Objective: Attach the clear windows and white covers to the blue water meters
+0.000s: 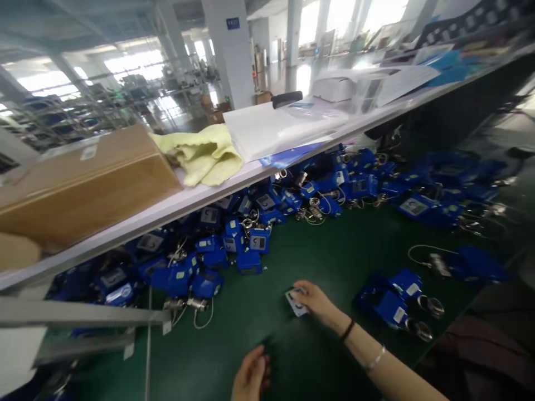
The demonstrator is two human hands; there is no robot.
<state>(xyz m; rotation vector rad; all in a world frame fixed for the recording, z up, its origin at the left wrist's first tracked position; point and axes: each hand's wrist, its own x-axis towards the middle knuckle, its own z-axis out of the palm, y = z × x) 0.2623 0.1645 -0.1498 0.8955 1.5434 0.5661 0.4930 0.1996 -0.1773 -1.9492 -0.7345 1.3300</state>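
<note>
Pale flat piece (297,306), in right hand (312,301) grip, fingers across edge

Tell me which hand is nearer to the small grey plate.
Right. The right hand has its fingers on the grey plate; the left hand is apart from it, closer to the wearer's body.

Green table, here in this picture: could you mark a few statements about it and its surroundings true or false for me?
1. The right hand holds a small, flat grey piece. True.
2. Blue devices lie on the green table. True.
3. The yellow cloth lies on the green table. False: it is on the raised shelf.
4. The left hand grips a blue device. False: no blue device is in it.
</note>
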